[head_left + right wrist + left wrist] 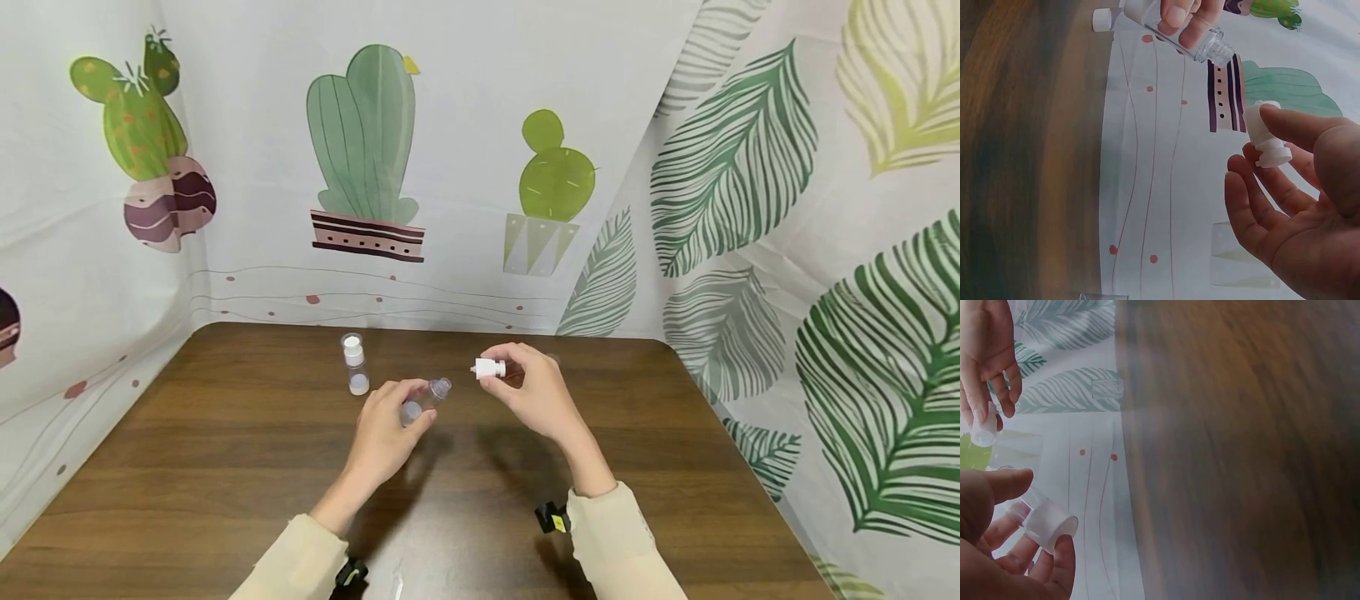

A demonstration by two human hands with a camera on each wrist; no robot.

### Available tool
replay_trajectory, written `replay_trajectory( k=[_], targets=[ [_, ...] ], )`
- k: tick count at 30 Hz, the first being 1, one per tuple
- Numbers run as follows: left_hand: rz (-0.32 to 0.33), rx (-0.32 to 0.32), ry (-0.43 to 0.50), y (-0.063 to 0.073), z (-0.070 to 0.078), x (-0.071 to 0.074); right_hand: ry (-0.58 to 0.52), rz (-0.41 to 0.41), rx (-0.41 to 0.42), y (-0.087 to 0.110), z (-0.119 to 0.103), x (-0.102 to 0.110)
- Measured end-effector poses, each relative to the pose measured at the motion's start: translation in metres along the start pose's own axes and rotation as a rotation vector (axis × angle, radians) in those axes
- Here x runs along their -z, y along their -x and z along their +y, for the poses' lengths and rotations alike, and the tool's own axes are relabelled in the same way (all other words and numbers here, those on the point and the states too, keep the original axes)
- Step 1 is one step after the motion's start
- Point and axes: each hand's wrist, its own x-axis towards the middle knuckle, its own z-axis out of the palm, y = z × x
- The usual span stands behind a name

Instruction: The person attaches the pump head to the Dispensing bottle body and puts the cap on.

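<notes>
My left hand (390, 425) grips a small clear bottle (431, 400) with a whitish base, tilted above the table. Its uncovered threaded neck (1215, 51) points toward the right hand. Between thumb and fingers, my right hand (536, 387) pinches a white pump top (490, 368), held sideways with its narrow tip toward the bottle. A gap separates the pump top from the bottle neck. In the left wrist view, the bottle's white base (1050, 525) shows near the left fingertips.
A second clear bottle (354, 364) with a white top stands at the back left of the brown wooden table (225, 467). A clear piece (1104, 297) shows at the lower edge of the right wrist view. Patterned cloth (465, 167) hangs behind the table.
</notes>
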Motion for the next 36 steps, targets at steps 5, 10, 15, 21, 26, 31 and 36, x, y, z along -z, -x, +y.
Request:
replay_trajectory(
  k=[5,10,15,21,26,31,36],
  targets=[
    [0.013,0.000,0.002,-0.001,0.001,-0.002,-0.011,-0.013,-0.007,0.001,-0.001,0.000],
    [0.025,-0.001,0.000,-0.001,0.002,-0.003,-0.011,-0.033,-0.018,0.001,-0.003,-0.002],
    [0.030,0.018,0.005,0.000,0.001,-0.004,-0.021,-0.042,-0.023,0.002,-0.003,-0.006],
    [0.042,0.011,0.008,0.001,0.000,-0.006,-0.027,-0.049,-0.021,0.001,-0.001,-0.009],
    [0.036,0.018,0.011,-0.002,0.001,-0.005,-0.013,-0.051,-0.018,0.000,-0.001,-0.012],
    [0.020,0.030,0.021,-0.004,0.003,-0.004,-0.013,-0.046,-0.015,0.000,0.000,-0.013],
    [0.019,0.031,0.018,-0.004,0.002,-0.003,-0.024,-0.043,-0.005,-0.001,0.000,-0.015]
  ],
)
